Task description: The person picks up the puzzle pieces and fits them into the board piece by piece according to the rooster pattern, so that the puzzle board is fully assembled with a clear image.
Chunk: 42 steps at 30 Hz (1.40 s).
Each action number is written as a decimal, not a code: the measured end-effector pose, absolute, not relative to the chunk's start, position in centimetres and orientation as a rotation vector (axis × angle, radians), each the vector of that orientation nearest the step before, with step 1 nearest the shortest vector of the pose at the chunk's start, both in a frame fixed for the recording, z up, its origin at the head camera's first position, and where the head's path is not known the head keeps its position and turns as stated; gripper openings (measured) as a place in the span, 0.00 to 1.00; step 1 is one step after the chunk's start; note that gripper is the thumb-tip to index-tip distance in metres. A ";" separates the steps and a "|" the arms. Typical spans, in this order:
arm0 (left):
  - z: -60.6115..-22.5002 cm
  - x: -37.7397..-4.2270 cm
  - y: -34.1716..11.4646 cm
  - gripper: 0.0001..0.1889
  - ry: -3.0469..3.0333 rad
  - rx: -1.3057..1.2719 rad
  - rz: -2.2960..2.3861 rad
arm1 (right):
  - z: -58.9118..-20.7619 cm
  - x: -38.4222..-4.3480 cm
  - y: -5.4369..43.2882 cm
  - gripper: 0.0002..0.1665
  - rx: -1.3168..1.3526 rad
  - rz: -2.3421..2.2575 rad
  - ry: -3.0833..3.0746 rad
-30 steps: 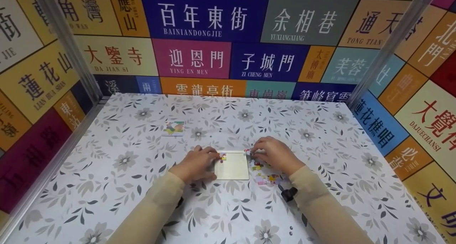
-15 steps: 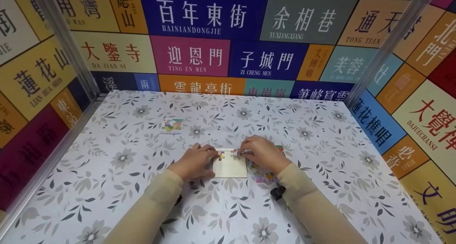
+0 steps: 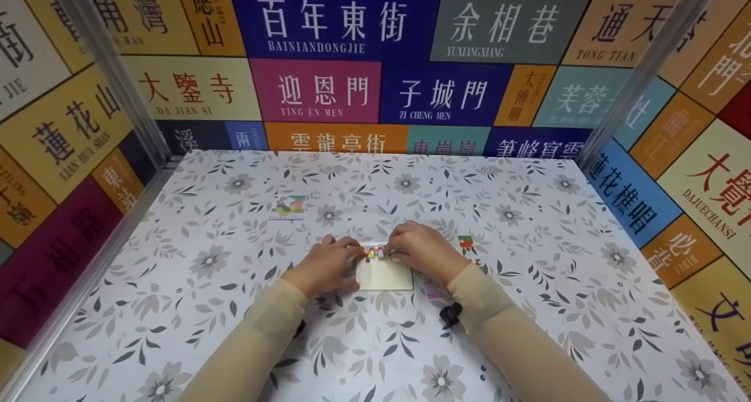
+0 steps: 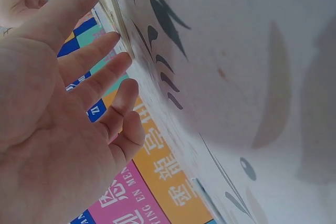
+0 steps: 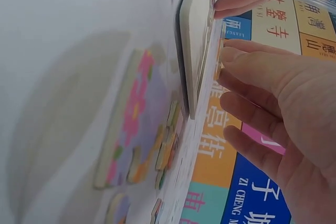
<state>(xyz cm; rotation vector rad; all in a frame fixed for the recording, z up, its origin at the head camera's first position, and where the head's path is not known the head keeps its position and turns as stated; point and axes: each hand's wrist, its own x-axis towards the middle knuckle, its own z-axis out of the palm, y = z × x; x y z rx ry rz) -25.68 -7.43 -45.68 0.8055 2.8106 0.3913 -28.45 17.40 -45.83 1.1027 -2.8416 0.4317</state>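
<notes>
A cream jigsaw tray [image 3: 384, 277] lies mid-table. Colourful jigsaw pieces [image 3: 374, 252] sit together along its far edge, near the far left corner. My left hand [image 3: 324, 267] rests along the tray's left side, fingertips at the upper left and thumb by the near corner; its fingers are fairly straight in the left wrist view. Over the far right part of the tray, my right hand [image 3: 425, 248] pinches a jigsaw piece between thumb and forefinger, right beside the placed ones. The fingers mostly hide that piece. The right wrist view shows the tray [image 5: 193, 40] edge-on by the fingertips.
Loose jigsaw pieces [image 3: 465, 243] lie right of the tray, partly under the right forearm. A pink-flowered piece [image 5: 135, 111] is among them. A small picture card [image 3: 288, 207] lies at the back left. A sign-covered wall [image 3: 320, 91] rises behind the floral-covered table.
My right hand has moved left from beside the loose pieces to over the tray, bringing a jigsaw piece up to the placed ones. My left hand stays at the tray's left side.
</notes>
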 end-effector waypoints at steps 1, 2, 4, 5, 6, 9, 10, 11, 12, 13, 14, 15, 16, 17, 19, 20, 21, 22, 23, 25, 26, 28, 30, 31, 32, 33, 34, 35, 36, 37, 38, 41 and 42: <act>-45.6 -25.7 -7.4 0.33 2.813 0.806 0.388 | -45.8 -28.5 17.3 0.09 1.107 0.426 -2.840; -45.6 -25.7 -7.5 0.33 2.816 0.806 0.387 | -45.8 -28.6 17.2 0.09 1.110 0.421 -2.836; -45.6 -25.7 -7.6 0.33 2.823 0.812 0.392 | -45.8 -28.7 17.0 0.09 1.112 0.408 -2.832; -45.6 -25.7 -7.6 0.33 2.826 0.818 0.398 | -45.9 -28.7 16.9 0.09 1.111 0.402 -2.831; -45.7 -25.7 -7.7 0.32 2.829 0.823 0.404 | -46.0 -28.8 16.8 0.09 1.113 0.396 -2.828; -45.8 -25.5 -7.7 0.31 2.829 0.839 0.424 | -46.2 -28.9 16.7 0.09 1.130 0.382 -2.833; -45.8 -25.5 -7.7 0.31 2.827 0.840 0.430 | -46.3 -28.9 16.6 0.09 1.136 0.379 -2.833; -45.9 -25.5 -7.7 0.31 2.827 0.836 0.434 | -46.4 -28.9 16.6 0.09 1.141 0.374 -2.833; -45.9 -25.5 -7.7 0.31 2.828 0.833 0.433 | -46.5 -28.9 16.5 0.09 1.145 0.369 -2.831; -45.9 -25.5 -7.7 0.31 2.828 0.829 0.434 | -46.5 -29.0 16.5 0.09 1.144 0.365 -2.833; -45.9 -25.5 -7.6 0.31 2.827 0.823 0.428 | -46.5 -29.0 16.5 0.09 1.142 0.361 -2.831; -45.9 -25.5 -7.6 0.32 2.826 0.817 0.424 | -46.5 -29.0 16.4 0.09 1.140 0.356 -2.829; -45.9 -25.6 -7.5 0.32 2.824 0.811 0.416 | -46.5 -29.0 16.4 0.09 1.133 0.352 -2.832; -45.9 -25.6 -7.5 0.33 2.823 0.806 0.407 | -46.5 -29.0 16.4 0.09 1.128 0.350 -2.837; -45.9 -25.6 -7.4 0.33 2.817 0.797 0.392 | -46.5 -29.0 16.4 0.09 1.119 0.351 -2.846; -46.0 -25.6 -7.4 0.33 2.814 0.793 0.387 | -46.5 -29.0 16.3 0.09 1.117 0.351 -2.853; -45.9 -25.6 -7.4 0.33 2.815 0.792 0.388 | -46.4 -29.0 16.3 0.09 1.115 0.352 -2.857; -45.9 -25.6 -7.4 0.33 2.815 0.791 0.387 | -46.4 -29.0 16.3 0.10 1.114 0.355 -2.861; -45.9 -25.6 -7.4 0.33 2.815 0.792 0.390 | -46.4 -29.0 16.3 0.10 1.118 0.361 -2.857; -45.8 -25.6 -7.4 0.33 2.818 0.796 0.390 | -46.4 -29.0 16.3 0.10 1.117 0.367 -2.857; -45.8 -25.6 -7.4 0.33 2.819 0.797 0.390 | -46.5 -29.0 16.2 0.10 1.115 0.369 -2.857; -45.8 -25.5 -7.4 0.34 2.818 0.798 0.393 | -46.5 -29.0 16.2 0.10 1.112 0.375 -2.857; -45.8 -25.5 -7.4 0.34 2.818 0.797 0.395 | -46.6 -29.0 16.1 0.11 1.103 0.378 -2.866; -45.8 -25.5 -7.4 0.35 2.819 0.797 0.400 | -46.6 -28.9 16.1 0.11 1.102 0.379 -2.869; -45.8 -25.4 -7.4 0.35 2.820 0.799 0.406 | -46.5 -28.9 16.1 0.12 1.104 0.382 -2.869; -45.8 -25.4 -7.4 0.35 2.821 0.803 0.413 | -46.5 -28.9 16.1 0.12 1.108 0.383 -2.865; -45.7 -25.4 -7.4 0.34 2.826 0.811 0.422 | -46.5 -29.0 16.1 0.11 1.114 0.382 -2.863; -45.7 -25.3 -7.5 0.34 2.830 0.820 0.429 | -46.4 -29.0 16.1 0.11 1.123 0.375 -2.858; -45.6 -25.3 -7.5 0.34 2.836 0.831 0.432 | -46.4 -29.0 16.2 0.11 1.132 0.368 -2.853; -45.6 -25.3 -7.5 0.34 2.839 0.841 0.437 | -46.4 -29.0 16.2 0.10 1.145 0.364 -2.841; -45.6 -25.3 -7.5 0.33 2.842 0.850 0.438 | -46.4 -29.0 16.2 0.10 1.155 0.358 -2.833; -45.5 -25.3 -7.4 0.33 2.847 0.859 0.437 | -46.3 -29.0 16.3 0.10 1.182 0.341 -2.809; -45.5 -25.4 -7.4 0.33 2.847 0.856 0.431 | -46.3 -29.0 16.3 0.10 1.190 0.341 -2.800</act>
